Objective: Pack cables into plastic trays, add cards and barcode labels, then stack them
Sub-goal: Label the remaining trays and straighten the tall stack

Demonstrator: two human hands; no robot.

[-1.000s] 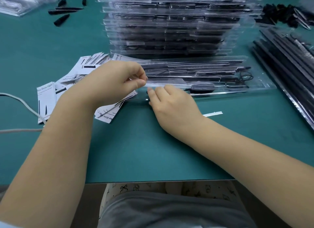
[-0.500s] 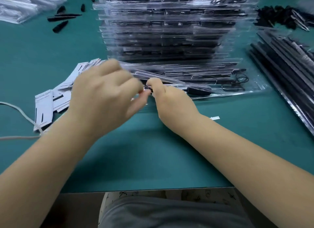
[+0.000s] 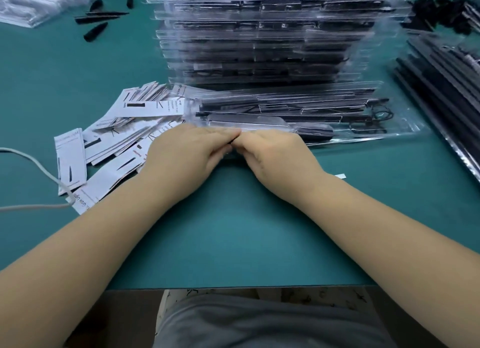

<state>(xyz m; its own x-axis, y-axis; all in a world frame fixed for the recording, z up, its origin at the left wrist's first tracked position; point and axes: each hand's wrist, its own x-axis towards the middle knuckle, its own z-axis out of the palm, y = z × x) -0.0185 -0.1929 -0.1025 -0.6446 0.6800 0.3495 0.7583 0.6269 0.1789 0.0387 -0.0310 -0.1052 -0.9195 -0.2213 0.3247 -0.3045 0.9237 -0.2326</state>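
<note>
Two bare hands met at the near long edge of the clear plastic tray (image 3: 298,114) lying flat on the teal table (image 3: 233,231). The left hand (image 3: 187,153) lay knuckles-up, its fingers curled down toward that edge, and the right hand (image 3: 275,153) mirrored it, so that the fingertips of both touched each other at the tray's near rim. Something small and dark showed in the gap between the two sets of fingertips, but whether either hand was pinching it or only pressing on the rim could not be told.

Inside the tray, long black bars and a coiled black cable (image 3: 381,112) at its right end sat in moulded channels. Directly behind the tray rose a tall stack of filled trays (image 3: 259,36), clear plastic over dark contents. To the left of the tray, and partly under the left hand, a loose heap of white printed cards (image 3: 117,129) fanned out across the table. Further left of the tray, a pale cord (image 3: 39,166) curved over the table and crossed the nearest cards. Far behind and left of the tray lay several small black pointed pieces (image 3: 96,23) beside a pile of clear bags (image 3: 33,2). To the right of the tray, long black bars in clear wrapping (image 3: 441,88) lay slanted, with a tangle of black parts (image 3: 441,7) beyond them. A small white strip (image 3: 340,176) lay on the table just right of the right wrist, in front of the tray.
</note>
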